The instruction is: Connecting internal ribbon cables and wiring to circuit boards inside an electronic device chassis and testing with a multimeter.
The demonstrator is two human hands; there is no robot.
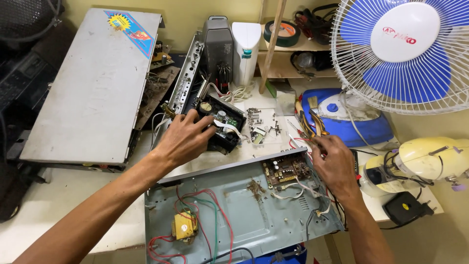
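Module (pixel 222 128) is lying slantwise beyond the chassis (pixel 239 210), left hand (pixel 183 139) grasping it; right hand (pixel 334 161) is pinching wires (pixel 298 143) near the surface's right edge

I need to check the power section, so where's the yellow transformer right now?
The yellow transformer sits inside the open grey metal chassis, at its lower left among red and green wires, below the left hand.

Both arms are bare from the lower edge of the view up to the hands, with no sleeve, watch or band showing. The left hand (pixel 183 139) and right hand (pixel 334 164) wear no gloves and no rings. The forearms are lean, with raised tendons at the wrists.
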